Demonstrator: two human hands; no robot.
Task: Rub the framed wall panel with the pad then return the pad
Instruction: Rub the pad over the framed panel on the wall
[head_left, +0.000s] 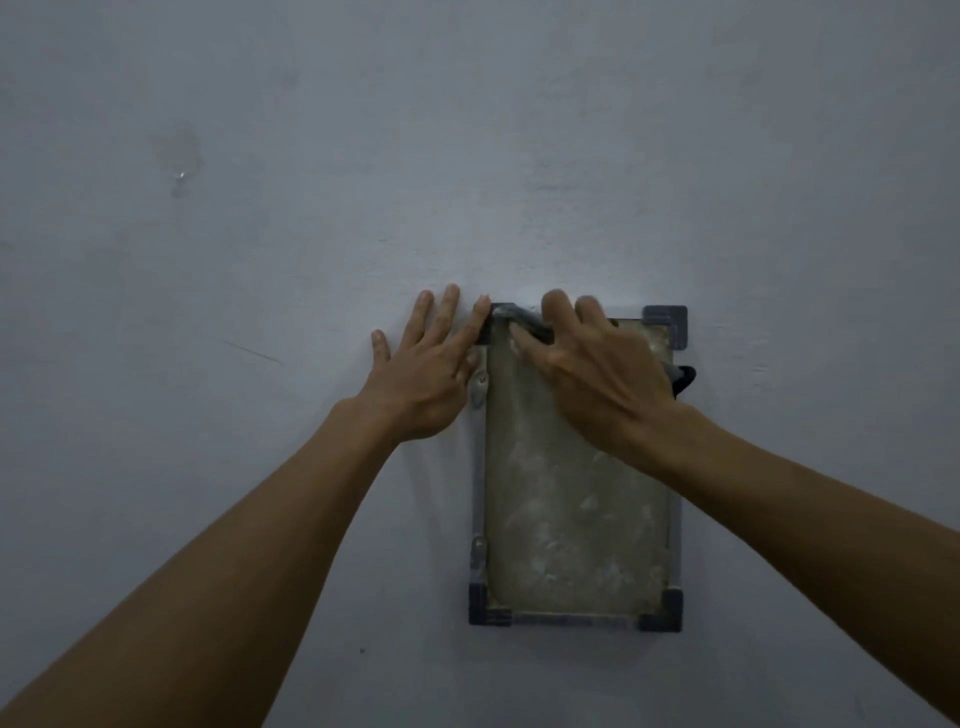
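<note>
A framed panel (571, 519) hangs on the wall, upright, with a cloudy smeared surface, a grey frame and dark corner caps. My right hand (597, 379) presses a dark pad (524, 325) against the panel's top edge near its upper left corner. Most of the pad is hidden under the palm; a dark bit sticks out at the right by the wrist. My left hand (426, 374) lies flat on the wall with fingers spread, its fingertips touching the frame's upper left corner.
The pale grey wall (260, 208) fills the view. A wet-looking stain with a small drip (179, 174) marks it at upper left, and a faint scratch (254, 353) lies left of my left hand.
</note>
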